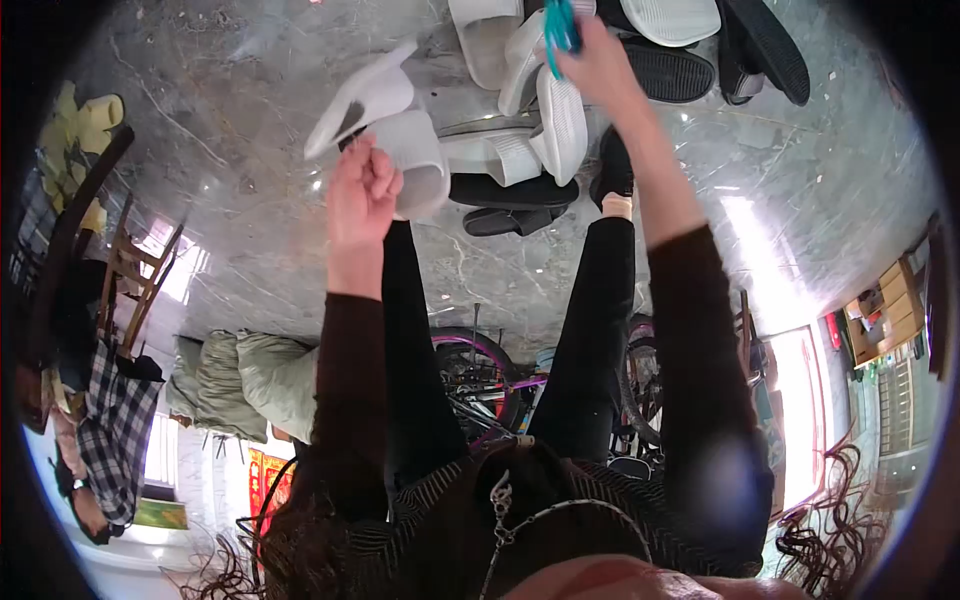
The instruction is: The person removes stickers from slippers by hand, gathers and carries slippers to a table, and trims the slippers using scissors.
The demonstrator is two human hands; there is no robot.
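Observation:
My left hand [362, 195] is closed, its fingers curled at the edge of a pair of white slide slippers. One white slipper [365, 90] is tilted up on its side; the other white slipper [412, 150] lies just right of my fingers. A small dark bit shows at my fingertips, and I cannot tell whether it is held. My right hand [600, 70] is closed around a teal scissors-like tool [560, 35], partly hidden by the fingers. Below that hand, a white slipper [563, 125] leans on its side against another white slipper [495, 155].
Black slippers [515, 190] lie near my feet, with more black slippers [672, 72] at the upper right on the grey marble floor [250, 120]. Behind me are a bicycle [480, 375], stuffed sacks [250, 375] and a wooden chair [140, 270]. Another person in a checked shirt [110, 430] is at the left.

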